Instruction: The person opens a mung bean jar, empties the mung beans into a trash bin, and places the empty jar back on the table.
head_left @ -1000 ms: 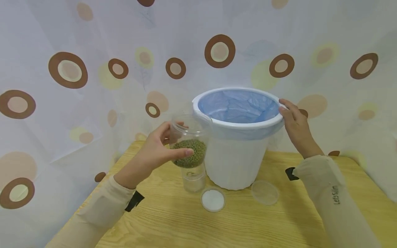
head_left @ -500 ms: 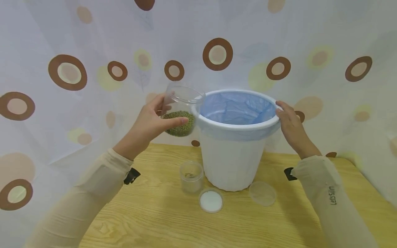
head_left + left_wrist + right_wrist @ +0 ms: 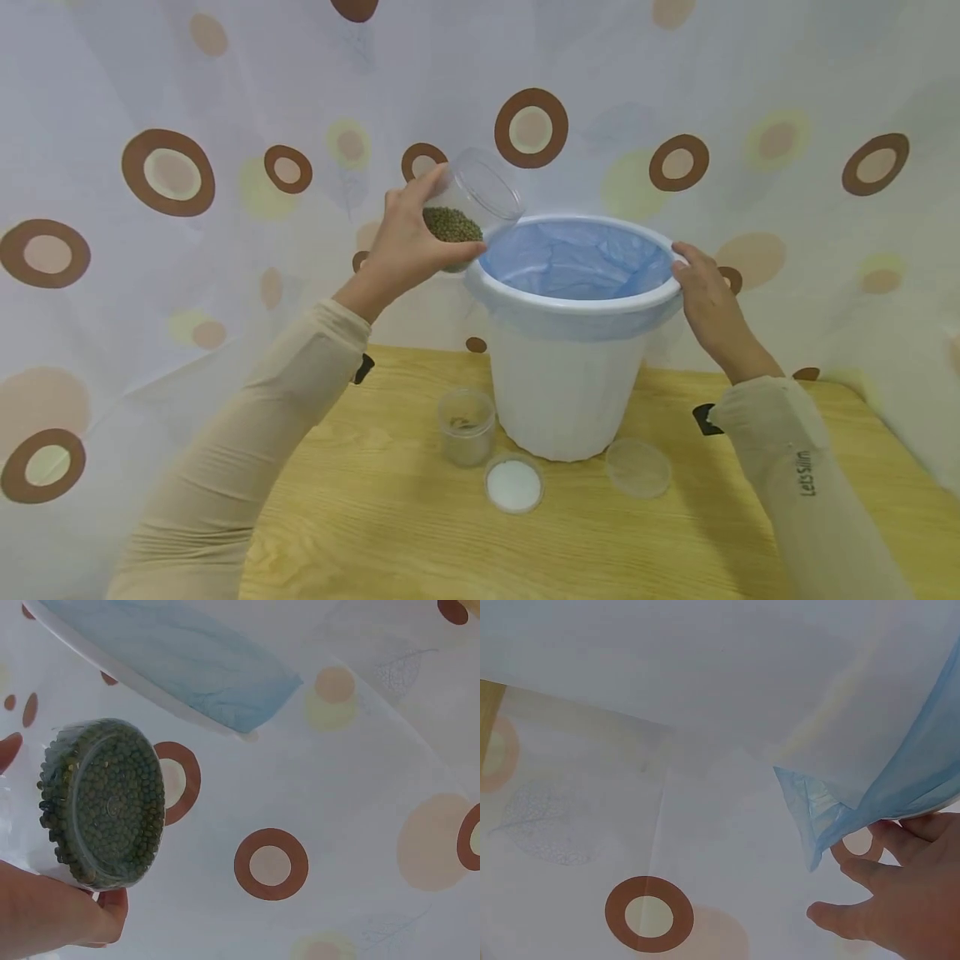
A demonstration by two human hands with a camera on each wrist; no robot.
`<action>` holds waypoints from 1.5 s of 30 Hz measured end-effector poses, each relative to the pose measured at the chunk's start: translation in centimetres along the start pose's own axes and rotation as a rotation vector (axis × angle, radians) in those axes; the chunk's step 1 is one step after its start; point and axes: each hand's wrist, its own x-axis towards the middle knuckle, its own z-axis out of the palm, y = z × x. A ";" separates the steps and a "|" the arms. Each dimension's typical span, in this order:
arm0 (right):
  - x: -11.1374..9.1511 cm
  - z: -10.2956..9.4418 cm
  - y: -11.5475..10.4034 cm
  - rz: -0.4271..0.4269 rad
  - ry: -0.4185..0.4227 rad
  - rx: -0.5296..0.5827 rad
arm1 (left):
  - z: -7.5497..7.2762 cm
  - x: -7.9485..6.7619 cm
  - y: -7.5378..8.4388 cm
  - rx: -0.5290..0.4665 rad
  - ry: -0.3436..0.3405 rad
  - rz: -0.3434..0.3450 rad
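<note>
In the head view my left hand [image 3: 416,229] grips a clear plastic jar [image 3: 491,187] between thumb and fingers. Small green beans [image 3: 452,227] fill its lower part. The jar is tilted, its open mouth at the left side of a white trash can [image 3: 566,392] and level with or just above the rim. From the left wrist, the jar's base [image 3: 116,802] faces the camera, beans packed against it. A blue bag [image 3: 570,258] lines the can and folds over its rim. My right hand [image 3: 712,308] holds the rim on the right side; the right wrist view shows its fingers under the edge.
A second clear jar [image 3: 466,437] stands on the wooden table [image 3: 390,517] left of the can. In front lie a round lid with a white centre [image 3: 513,485] and a translucent lid [image 3: 637,468]. Behind rises a dotted wall covering [image 3: 300,83].
My left hand has lifted the bean jar from in front of the can's left side up to the rim and tipped it toward the can. The right hand stays on the rim.
</note>
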 end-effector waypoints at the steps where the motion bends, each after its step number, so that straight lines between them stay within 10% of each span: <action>1: 0.0 0.0 0.0 -0.001 0.008 -0.001 | 0.1 0.4 0.0 0.020 -0.002 0.023; 21: -0.2 -0.1 0.0 0.004 0.043 -0.076 | 2.0 3.3 0.3 0.431 -0.124 0.292; 45: -0.3 -0.4 -0.4 0.020 0.062 -0.117 | 3.1 4.5 1.0 0.634 -0.190 0.439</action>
